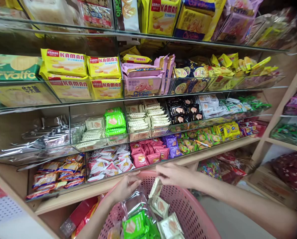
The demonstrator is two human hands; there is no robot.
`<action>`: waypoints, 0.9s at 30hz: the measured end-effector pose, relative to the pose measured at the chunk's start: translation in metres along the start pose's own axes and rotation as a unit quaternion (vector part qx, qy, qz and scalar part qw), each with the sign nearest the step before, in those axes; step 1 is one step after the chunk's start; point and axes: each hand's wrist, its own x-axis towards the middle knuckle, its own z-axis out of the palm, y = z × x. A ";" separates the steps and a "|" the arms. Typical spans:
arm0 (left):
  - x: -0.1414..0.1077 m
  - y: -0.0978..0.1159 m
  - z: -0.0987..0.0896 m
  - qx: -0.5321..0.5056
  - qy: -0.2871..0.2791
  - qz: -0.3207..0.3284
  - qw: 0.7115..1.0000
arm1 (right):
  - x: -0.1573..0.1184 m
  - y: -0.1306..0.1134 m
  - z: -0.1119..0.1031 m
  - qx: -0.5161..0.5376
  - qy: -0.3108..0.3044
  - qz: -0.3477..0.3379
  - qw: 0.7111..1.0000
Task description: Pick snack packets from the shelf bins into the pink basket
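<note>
My right hand [172, 175] is closed in a pinch over the pink plastic basket [200, 212], holding a cream-coloured wafer packet [155, 187] by its upper end. My left hand [128, 186] hovers at the basket's far left side, its fingers loosely bent and apart, just above a clear plastic wrapper [134, 202]. Nothing shows between its fingers. Inside the basket lie bright green wafer packets [135, 225] and more cream packets [172, 225]. The lower part of the basket is out of view.
Glass-fronted shelves stand ahead, with yellow wafer packs [65, 63], purple cookie packs [143, 84], cream packets [149, 121] and pink packets [149, 152]. A wooden shelf edge [88, 192] runs behind the basket. A cardboard box [272, 186] sits low at right.
</note>
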 end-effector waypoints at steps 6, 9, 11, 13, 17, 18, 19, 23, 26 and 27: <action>-0.001 -0.002 0.000 0.006 0.000 -0.007 1.000 | 0.005 0.004 0.038 -0.140 -0.147 -0.024 0.979; -0.001 -0.001 0.000 0.004 -0.002 -0.008 1.000 | 0.008 0.002 0.047 -0.166 -0.180 -0.032 0.969; 0.000 0.000 0.000 -0.001 -0.003 -0.005 1.000 | 0.012 0.000 0.052 -0.178 -0.210 -0.029 0.961; 0.000 -0.001 0.000 -0.008 -0.001 -0.001 1.000 | 0.018 -0.003 0.057 -0.185 -0.235 -0.025 0.954; -0.001 -0.002 0.000 -0.012 0.001 -0.005 1.000 | 0.031 -0.007 0.069 -0.196 -0.241 -0.029 0.950; -0.001 -0.002 0.000 -0.013 0.002 -0.005 1.000 | 0.033 -0.006 0.072 -0.196 -0.239 -0.030 0.951; -0.001 -0.002 0.000 -0.014 0.002 -0.004 1.000 | 0.035 -0.005 0.075 -0.193 -0.234 -0.030 0.952; -0.001 0.001 -0.001 -0.014 -0.003 -0.002 1.000 | 0.041 0.008 0.090 -0.174 -0.214 -0.027 0.961; 0.000 0.002 0.000 -0.009 0.002 -0.005 1.000 | 0.042 0.018 0.101 -0.152 -0.202 -0.036 0.967; 0.000 0.002 0.000 -0.009 0.003 -0.004 1.000 | 0.042 0.019 0.104 -0.145 -0.197 -0.037 0.969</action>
